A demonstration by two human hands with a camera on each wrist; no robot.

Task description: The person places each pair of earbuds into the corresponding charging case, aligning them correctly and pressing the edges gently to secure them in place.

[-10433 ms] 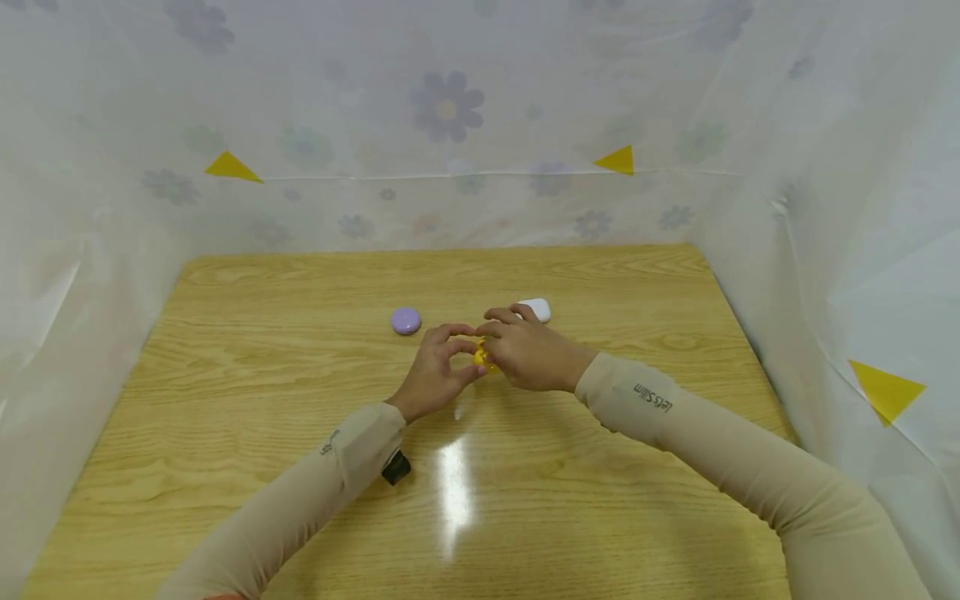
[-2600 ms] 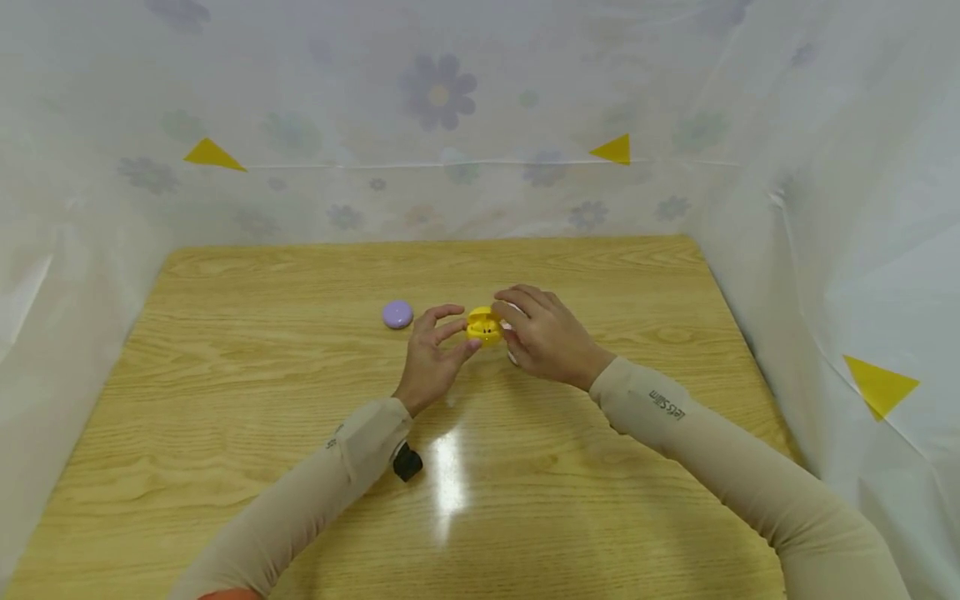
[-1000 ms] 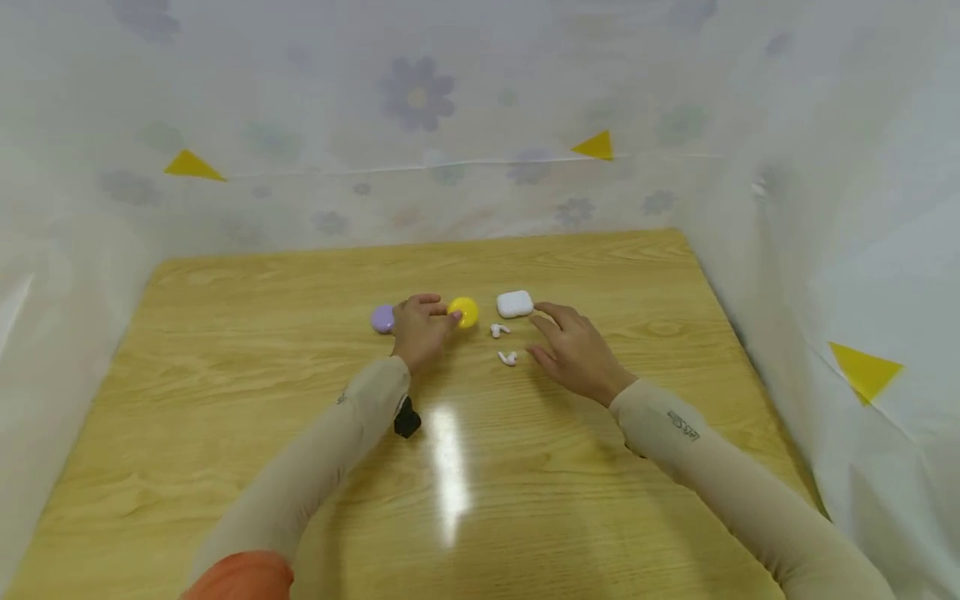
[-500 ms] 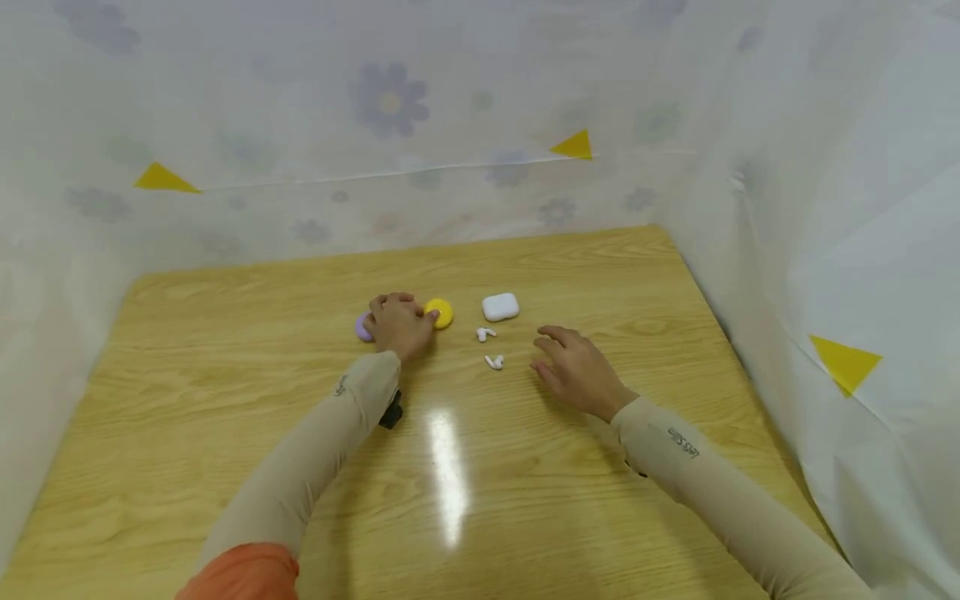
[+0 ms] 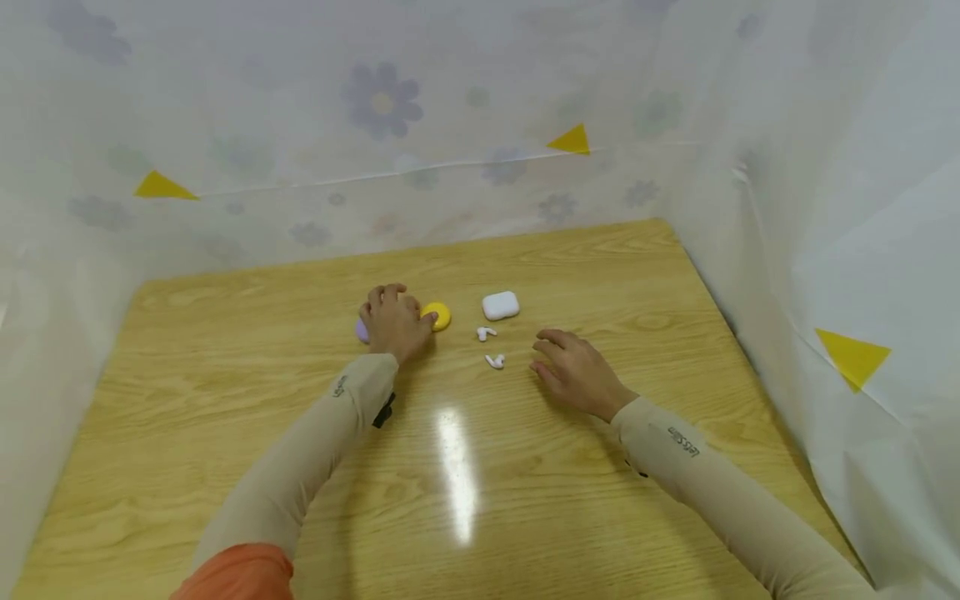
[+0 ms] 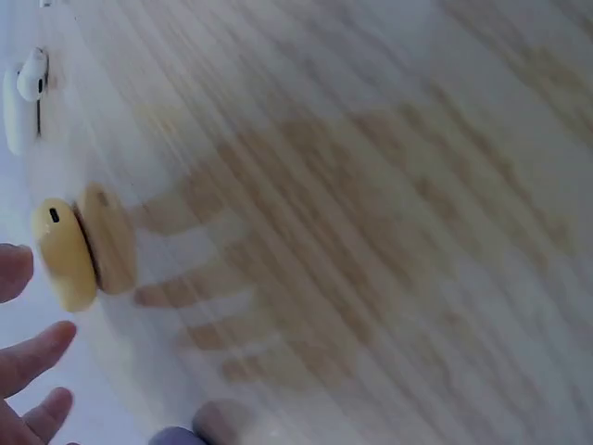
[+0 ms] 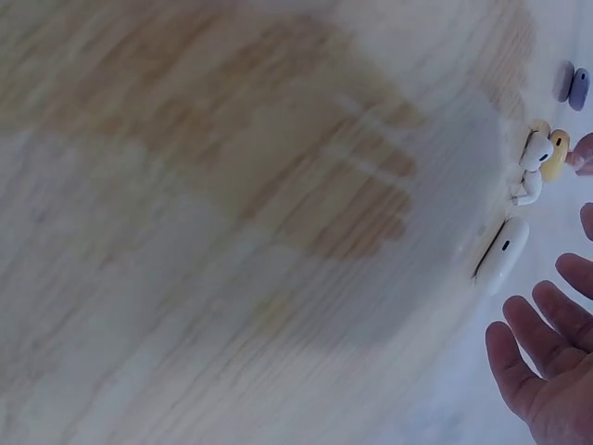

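Note:
A round yellow earbud case lies closed on the table. My left hand hovers between it and a round purple case, fingers relaxed and spread. In the head view the thumb overlaps the yellow case's edge, and the hand hides much of the purple one. The left wrist view shows the fingers around the yellow case holding nothing. Two white earbuds lie apart in front of a closed white earbud case. To the right of the earbuds, my right hand is loosely bent and holds nothing.
The wooden table has a bright light reflection in front of the hands. Pale flower-printed sheeting encloses its back and both sides, with yellow triangles stuck on it.
Both hands held the yellow case, open 2.6 s ago; it now lies closed on the table. The left hand moved left toward the purple case; the right hand drew back from the white case.

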